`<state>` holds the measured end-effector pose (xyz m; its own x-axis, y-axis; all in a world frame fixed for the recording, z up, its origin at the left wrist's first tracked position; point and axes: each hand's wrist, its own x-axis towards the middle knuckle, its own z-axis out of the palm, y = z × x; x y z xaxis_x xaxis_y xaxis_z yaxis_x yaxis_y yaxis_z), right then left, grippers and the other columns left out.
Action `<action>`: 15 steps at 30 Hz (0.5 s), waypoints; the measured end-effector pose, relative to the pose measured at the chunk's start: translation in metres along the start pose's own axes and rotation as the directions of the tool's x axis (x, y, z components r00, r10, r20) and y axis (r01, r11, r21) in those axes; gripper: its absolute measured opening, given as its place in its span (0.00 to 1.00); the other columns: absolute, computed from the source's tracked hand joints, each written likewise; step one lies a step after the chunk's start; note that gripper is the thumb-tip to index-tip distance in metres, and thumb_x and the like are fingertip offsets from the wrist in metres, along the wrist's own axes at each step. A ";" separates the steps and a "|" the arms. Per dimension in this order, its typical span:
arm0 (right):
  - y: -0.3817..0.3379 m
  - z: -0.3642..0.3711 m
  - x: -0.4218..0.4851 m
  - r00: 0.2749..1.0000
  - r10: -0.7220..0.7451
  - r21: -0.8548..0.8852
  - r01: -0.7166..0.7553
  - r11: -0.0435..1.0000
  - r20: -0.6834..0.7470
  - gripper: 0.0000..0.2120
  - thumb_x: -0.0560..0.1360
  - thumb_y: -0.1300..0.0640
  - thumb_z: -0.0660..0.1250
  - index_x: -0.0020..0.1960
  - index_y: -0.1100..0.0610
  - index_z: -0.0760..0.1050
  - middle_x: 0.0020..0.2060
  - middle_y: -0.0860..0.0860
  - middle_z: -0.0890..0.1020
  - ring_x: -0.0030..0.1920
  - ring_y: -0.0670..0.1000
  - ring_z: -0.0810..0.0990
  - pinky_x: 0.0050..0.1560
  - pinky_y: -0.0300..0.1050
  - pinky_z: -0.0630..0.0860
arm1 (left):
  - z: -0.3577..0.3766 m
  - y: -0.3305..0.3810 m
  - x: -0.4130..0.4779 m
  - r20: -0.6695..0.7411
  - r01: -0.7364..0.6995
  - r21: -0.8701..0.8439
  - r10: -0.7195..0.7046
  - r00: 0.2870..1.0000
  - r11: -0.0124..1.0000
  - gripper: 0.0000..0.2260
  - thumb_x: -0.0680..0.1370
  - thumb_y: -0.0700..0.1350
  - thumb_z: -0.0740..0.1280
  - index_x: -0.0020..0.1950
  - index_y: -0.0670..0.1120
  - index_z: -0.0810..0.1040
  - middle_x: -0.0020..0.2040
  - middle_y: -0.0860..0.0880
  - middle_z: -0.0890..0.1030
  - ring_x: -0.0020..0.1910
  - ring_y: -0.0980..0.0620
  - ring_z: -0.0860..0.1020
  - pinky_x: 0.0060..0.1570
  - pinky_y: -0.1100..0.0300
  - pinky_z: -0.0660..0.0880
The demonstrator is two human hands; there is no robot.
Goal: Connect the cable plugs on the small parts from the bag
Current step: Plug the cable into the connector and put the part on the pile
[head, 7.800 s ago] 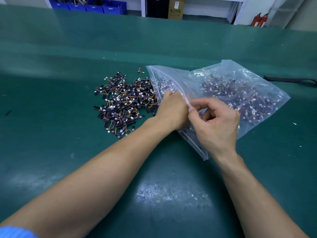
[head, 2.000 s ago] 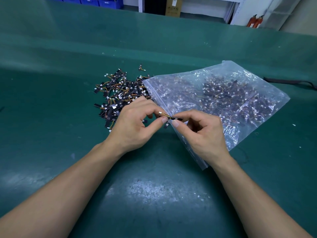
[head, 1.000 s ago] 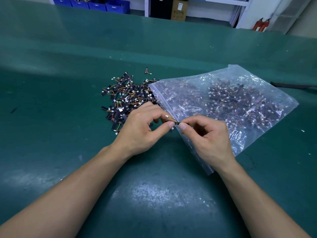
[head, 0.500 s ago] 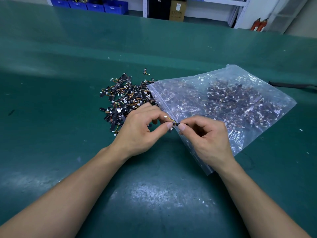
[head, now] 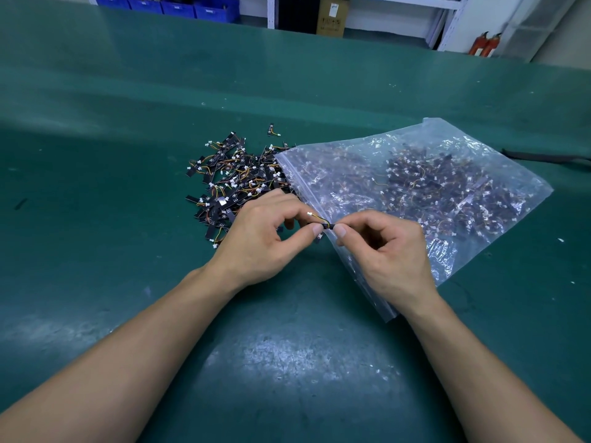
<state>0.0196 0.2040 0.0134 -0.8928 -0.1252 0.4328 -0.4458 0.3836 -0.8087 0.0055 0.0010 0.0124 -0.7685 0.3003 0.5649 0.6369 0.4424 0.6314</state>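
Green matted workbench [head: 287,362] fills our head view; blue plastic bins [head: 179,6], a brown cardboard box [head: 332,16] and two red extinguishers [head: 483,44] line the back. We see a clear plastic zip bag [head: 415,187] full of small black parts right of centre. A loose pile of black strip parts with orange wires and white plugs [head: 230,180] touches its mouth on the left. Left hand [head: 259,241] and right hand [head: 390,251] meet over the bag's near edge. Each pinches one small wired part [head: 323,223] between thumb and forefinger, other fingers curled.
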 end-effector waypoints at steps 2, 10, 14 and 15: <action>-0.001 0.001 -0.001 1.000 0.013 0.013 -0.013 1.000 -0.005 0.03 0.74 0.53 0.72 0.44 0.47 0.84 0.29 0.46 0.81 0.27 0.43 0.70 0.31 0.33 0.66 | 0.000 0.000 0.000 -0.012 0.003 -0.003 -0.003 1.000 1.000 0.03 0.77 0.44 0.71 0.44 0.52 0.81 0.39 0.53 0.82 0.40 0.52 0.75 0.43 0.50 0.74; -0.002 0.002 0.000 0.999 0.035 0.017 -0.035 0.999 0.008 0.04 0.74 0.55 0.72 0.41 0.48 0.83 0.31 0.47 0.83 0.28 0.48 0.74 0.32 0.37 0.70 | -0.001 0.000 -0.001 -0.001 0.024 -0.027 -0.024 1.000 0.999 0.03 0.76 0.44 0.71 0.43 0.46 0.84 0.39 0.52 0.82 0.41 0.50 0.76 0.43 0.51 0.74; -0.002 0.003 0.000 1.000 0.029 0.030 -0.030 0.999 0.008 0.05 0.74 0.56 0.73 0.41 0.47 0.83 0.30 0.43 0.81 0.28 0.42 0.71 0.32 0.34 0.68 | -0.002 0.000 -0.001 -0.003 0.029 -0.025 -0.030 1.000 0.999 0.03 0.76 0.42 0.71 0.43 0.45 0.83 0.39 0.53 0.82 0.40 0.50 0.77 0.43 0.51 0.75; -0.002 0.003 0.000 1.000 0.025 0.030 -0.025 0.999 0.007 0.05 0.74 0.56 0.73 0.41 0.46 0.83 0.29 0.41 0.80 0.27 0.41 0.71 0.32 0.32 0.67 | -0.002 0.000 -0.001 -0.003 0.030 -0.017 -0.030 1.000 0.999 0.03 0.76 0.42 0.71 0.43 0.45 0.83 0.39 0.52 0.82 0.40 0.50 0.76 0.43 0.51 0.75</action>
<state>0.0205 0.2004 0.0136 -0.9040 -0.1224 0.4097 -0.4252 0.3587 -0.8310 0.0059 -0.0010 0.0128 -0.7871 0.2843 0.5474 0.6146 0.4371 0.6567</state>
